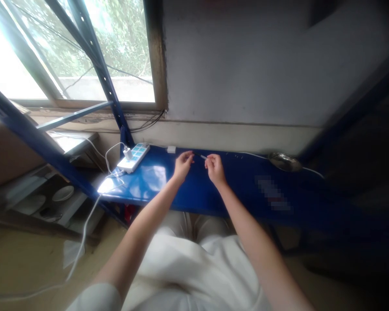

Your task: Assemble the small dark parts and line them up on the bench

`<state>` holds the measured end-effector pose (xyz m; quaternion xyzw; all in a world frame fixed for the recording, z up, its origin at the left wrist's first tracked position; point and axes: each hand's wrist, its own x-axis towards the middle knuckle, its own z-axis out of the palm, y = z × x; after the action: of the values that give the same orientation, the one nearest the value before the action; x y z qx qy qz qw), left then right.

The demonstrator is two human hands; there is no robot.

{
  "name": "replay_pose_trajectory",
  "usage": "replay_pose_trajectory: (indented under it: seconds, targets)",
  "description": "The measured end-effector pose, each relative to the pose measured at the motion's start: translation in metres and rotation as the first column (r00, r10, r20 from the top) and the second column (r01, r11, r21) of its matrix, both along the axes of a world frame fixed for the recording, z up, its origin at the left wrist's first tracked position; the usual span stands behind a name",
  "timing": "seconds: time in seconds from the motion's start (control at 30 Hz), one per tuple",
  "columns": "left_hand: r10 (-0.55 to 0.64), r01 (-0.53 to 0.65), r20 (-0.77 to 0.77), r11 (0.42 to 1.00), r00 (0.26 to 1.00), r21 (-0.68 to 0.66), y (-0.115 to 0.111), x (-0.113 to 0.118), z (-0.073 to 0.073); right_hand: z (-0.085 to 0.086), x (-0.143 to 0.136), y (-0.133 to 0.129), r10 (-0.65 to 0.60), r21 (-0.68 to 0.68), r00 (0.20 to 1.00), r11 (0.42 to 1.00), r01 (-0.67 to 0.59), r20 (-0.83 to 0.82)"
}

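A thin, dark pen-like stick (200,155) spans the gap between my two hands, above the blue shelf (194,192). My left hand (183,166) pinches its dark end between the fingertips. At the other, lighter end, the fingers of my right hand (215,168) are closed on it. The stick lies nearly level, sloping slightly down to the right. Its fine details are too small to make out. A small white block (171,149) rests on the shelf just behind my left hand.
A white power strip (133,158) with a plugged-in charger (127,153) sits at the shelf's left. Several tiny pieces and a shiny metal bowl (284,161) are at the back right. White cables trail left, near a blue upright post (108,86).
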<state>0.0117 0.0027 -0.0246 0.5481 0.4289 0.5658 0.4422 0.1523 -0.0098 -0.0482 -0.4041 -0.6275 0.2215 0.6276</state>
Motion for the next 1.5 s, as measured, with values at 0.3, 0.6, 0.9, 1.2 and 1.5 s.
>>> replay_pose_trajectory:
  seconds: [0.3, 0.6, 0.9, 1.2, 1.5]
  targets:
    - [-0.039, 0.061, -0.134, 0.985, 0.99, 0.162, -0.008, 0.004, 0.0, 0.002, -0.005, 0.007, -0.038, -0.017, 0.998, 0.999, 0.039, 0.058]
    - [0.019, 0.072, -0.269, 0.943, 0.963, 0.325, -0.01, 0.002, -0.001, -0.003, -0.007, 0.004, 0.014, -0.125, 0.994, 0.992, 0.0, 0.106]
    - [0.058, 0.038, -0.27, 0.941, 0.961, 0.336, -0.01, -0.003, -0.025, -0.009, -0.009, 0.015, -0.144, -0.063, 0.967, 0.985, 0.161, 0.209]
    - [0.125, -0.102, -0.188, 0.986, 0.974, 0.128, -0.005, -0.015, -0.055, -0.041, -0.011, 0.033, -0.164, -0.257, 0.984, 0.95, 0.177, 0.07]
    - [0.169, -0.155, -0.183, 0.984, 0.969, 0.089, -0.003, -0.024, -0.068, -0.051, -0.017, 0.043, -0.124, -0.406, 0.989, 0.902, 0.145, 0.077]
